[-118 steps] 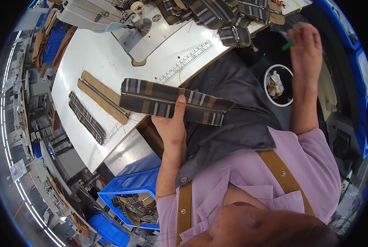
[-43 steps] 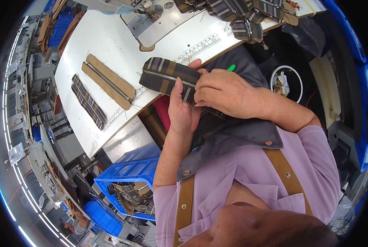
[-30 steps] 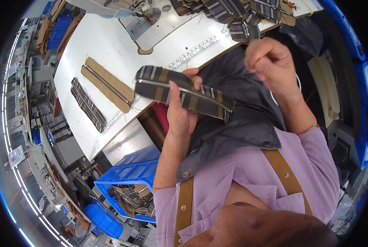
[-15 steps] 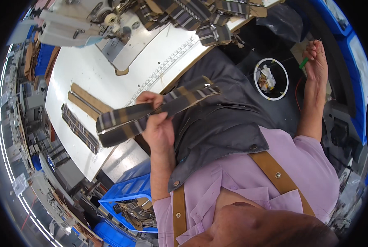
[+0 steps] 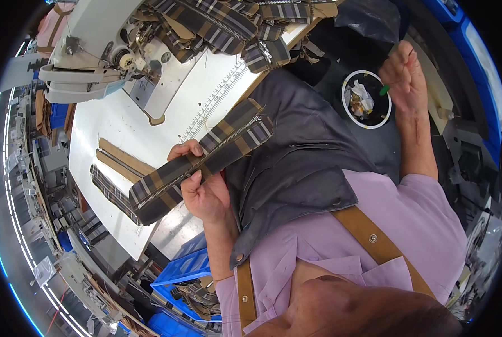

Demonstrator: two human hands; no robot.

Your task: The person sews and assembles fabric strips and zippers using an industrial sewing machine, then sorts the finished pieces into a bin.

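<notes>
My left hand (image 5: 206, 194) grips a long plaid fabric piece (image 5: 234, 137) in black, brown and grey, thumb on top and fingers beneath. A silver metal zipper runs lengthwise along its middle, facing up. The piece slants over the front edge of the white table, its right end above the dark apron. Off to the right, my right hand (image 5: 405, 78) is raised and closed around a slim tool (image 5: 384, 90) with a green end; the fingers hide most of it, so its kind is unclear. Beside the plaid piece lie a tan zippered strip (image 5: 124, 160) and another plaid strip (image 5: 113, 191).
A sewing machine (image 5: 93, 73) stands at the table's far left. Plaid zippered pieces (image 5: 223, 25) are heaped at the back. A white-rimmed bin (image 5: 344, 101) with scraps sits near my right hand. A blue crate (image 5: 178, 269) with more pieces stands below the table (image 5: 178, 87).
The plaid piece has turned so its zipper side faces up more flatly, and its right end has shifted left. My right hand has moved left and slightly up, closer to the bin, still with the green-ended tool.
</notes>
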